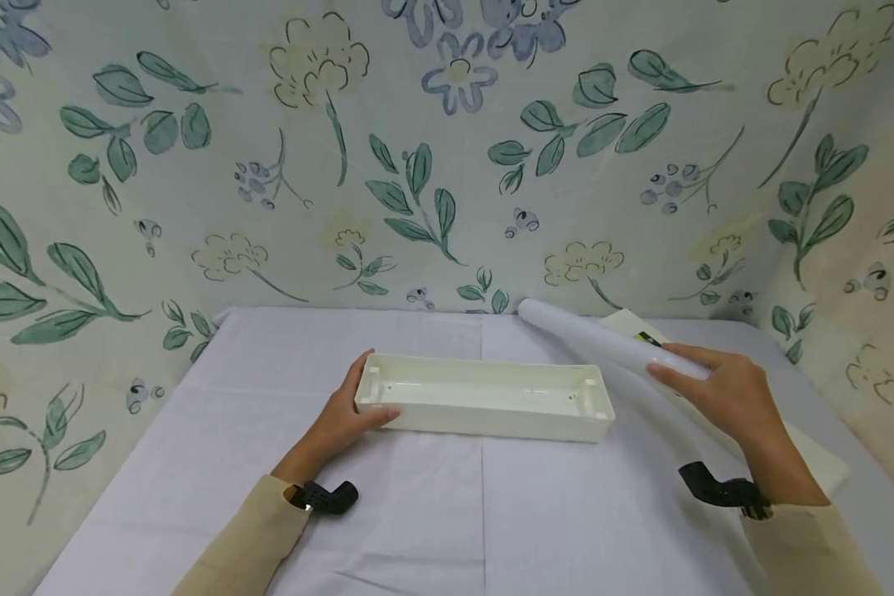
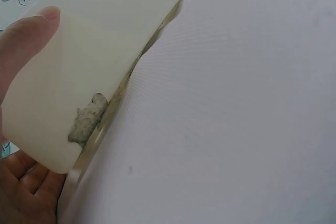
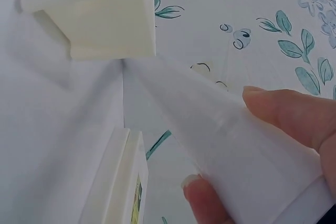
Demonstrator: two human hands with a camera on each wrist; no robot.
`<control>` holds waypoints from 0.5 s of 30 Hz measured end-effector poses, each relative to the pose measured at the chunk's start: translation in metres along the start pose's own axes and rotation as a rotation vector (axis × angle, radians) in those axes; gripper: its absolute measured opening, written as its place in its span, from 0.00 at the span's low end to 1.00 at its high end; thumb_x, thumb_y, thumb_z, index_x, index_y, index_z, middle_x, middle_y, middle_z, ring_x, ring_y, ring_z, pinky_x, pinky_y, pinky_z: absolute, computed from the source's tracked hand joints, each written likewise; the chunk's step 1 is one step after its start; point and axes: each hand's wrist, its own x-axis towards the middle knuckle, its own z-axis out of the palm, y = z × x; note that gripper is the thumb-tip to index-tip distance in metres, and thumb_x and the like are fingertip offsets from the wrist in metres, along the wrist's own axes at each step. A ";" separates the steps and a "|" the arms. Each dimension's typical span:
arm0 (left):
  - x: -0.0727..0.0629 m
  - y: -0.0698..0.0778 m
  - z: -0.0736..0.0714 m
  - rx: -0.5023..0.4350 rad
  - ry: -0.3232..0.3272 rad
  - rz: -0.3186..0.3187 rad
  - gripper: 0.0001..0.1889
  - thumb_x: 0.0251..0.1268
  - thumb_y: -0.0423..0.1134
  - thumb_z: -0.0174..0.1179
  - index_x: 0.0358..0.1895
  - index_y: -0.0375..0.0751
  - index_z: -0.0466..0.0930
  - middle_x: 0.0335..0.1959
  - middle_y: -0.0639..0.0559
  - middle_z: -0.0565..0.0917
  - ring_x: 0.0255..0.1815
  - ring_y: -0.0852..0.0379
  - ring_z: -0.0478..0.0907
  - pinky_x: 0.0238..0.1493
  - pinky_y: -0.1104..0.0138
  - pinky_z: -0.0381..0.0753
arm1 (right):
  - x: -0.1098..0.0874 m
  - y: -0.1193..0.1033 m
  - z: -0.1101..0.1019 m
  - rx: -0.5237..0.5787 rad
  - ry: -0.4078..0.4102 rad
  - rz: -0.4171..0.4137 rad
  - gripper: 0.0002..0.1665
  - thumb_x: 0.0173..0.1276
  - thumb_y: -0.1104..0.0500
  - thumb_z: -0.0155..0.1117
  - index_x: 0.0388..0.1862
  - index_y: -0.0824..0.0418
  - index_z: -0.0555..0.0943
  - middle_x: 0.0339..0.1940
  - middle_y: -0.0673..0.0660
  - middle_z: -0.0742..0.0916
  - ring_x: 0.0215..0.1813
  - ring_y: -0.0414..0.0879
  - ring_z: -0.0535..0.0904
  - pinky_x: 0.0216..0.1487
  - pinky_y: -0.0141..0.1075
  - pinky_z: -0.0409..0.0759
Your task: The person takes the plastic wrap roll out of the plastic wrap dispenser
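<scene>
My left hand (image 1: 343,418) grips the left end of a long cream plastic box (image 1: 484,422), open at the top, with the thumb on its near wall. In the left wrist view a rough grey patch (image 2: 86,120) marks the box, and a shiny brownish strip (image 2: 134,66) runs along its edge. My right hand (image 1: 726,393) holds a white roll (image 1: 596,335) near one end, slanting away above the table. In the right wrist view the thumb and a finger lie on opposite sides of the roll (image 3: 220,145).
Under the roll, a long flat cream piece (image 1: 812,459) with a small dark and yellow label (image 1: 646,338) lies on the right of the table. White cloth (image 1: 402,513) covers the table. A floral curtain (image 1: 447,207) stands behind and at the sides.
</scene>
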 end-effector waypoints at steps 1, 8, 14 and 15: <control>0.000 -0.001 0.000 0.001 -0.002 -0.001 0.55 0.50 0.55 0.72 0.77 0.62 0.42 0.71 0.49 0.63 0.69 0.45 0.62 0.66 0.41 0.58 | 0.000 0.000 0.000 -0.001 0.000 0.000 0.44 0.58 0.36 0.69 0.63 0.65 0.76 0.58 0.77 0.76 0.43 0.64 0.72 0.24 0.36 0.69; 0.000 0.000 0.000 0.004 0.006 0.003 0.55 0.50 0.55 0.72 0.77 0.62 0.42 0.71 0.49 0.64 0.69 0.45 0.62 0.66 0.41 0.57 | 0.000 0.001 0.001 -0.015 -0.001 -0.004 0.44 0.58 0.36 0.68 0.62 0.66 0.76 0.57 0.77 0.76 0.43 0.64 0.72 0.25 0.36 0.69; 0.000 -0.001 0.000 0.011 -0.002 0.002 0.55 0.51 0.55 0.72 0.77 0.62 0.41 0.71 0.48 0.63 0.69 0.44 0.62 0.66 0.41 0.58 | 0.000 0.004 0.001 -0.022 -0.010 -0.007 0.43 0.59 0.36 0.68 0.62 0.66 0.77 0.56 0.76 0.77 0.43 0.63 0.72 0.25 0.36 0.68; 0.000 0.000 0.000 0.008 0.000 0.004 0.55 0.50 0.55 0.72 0.77 0.62 0.42 0.71 0.49 0.63 0.69 0.45 0.62 0.66 0.41 0.58 | 0.001 0.005 0.002 -0.024 -0.009 -0.010 0.43 0.59 0.36 0.68 0.62 0.66 0.76 0.56 0.76 0.77 0.43 0.63 0.72 0.25 0.36 0.68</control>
